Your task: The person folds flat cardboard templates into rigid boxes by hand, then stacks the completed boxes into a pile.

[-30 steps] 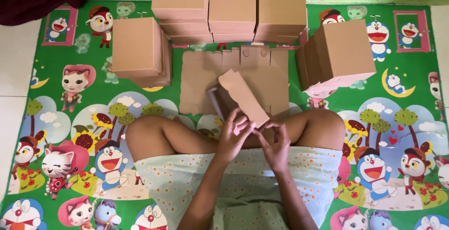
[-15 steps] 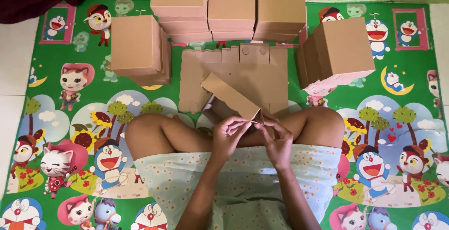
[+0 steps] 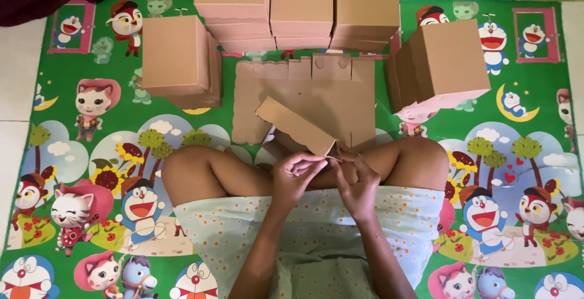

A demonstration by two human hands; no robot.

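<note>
I sit cross-legged on a cartoon play mat and hold a partly folded brown cardboard box (image 3: 293,124) over my knees. My left hand (image 3: 294,177) pinches its near corner from the left. My right hand (image 3: 359,180) grips the same corner from the right, fingers curled over the edge. The box slants up and away to the left from my hands. Just beyond it lies a flat die-cut cardboard blank (image 3: 316,95) on the mat.
Stacks of folded brown boxes ring the blank: one stack at the left (image 3: 179,59), three along the back (image 3: 301,10), one tilted at the right (image 3: 441,65). The colourful mat (image 3: 91,153) covers the floor; white tiles show at the far left.
The cardboard piece has swung from standing up to slanting low to the left. Both hands have closed in on its near corner.
</note>
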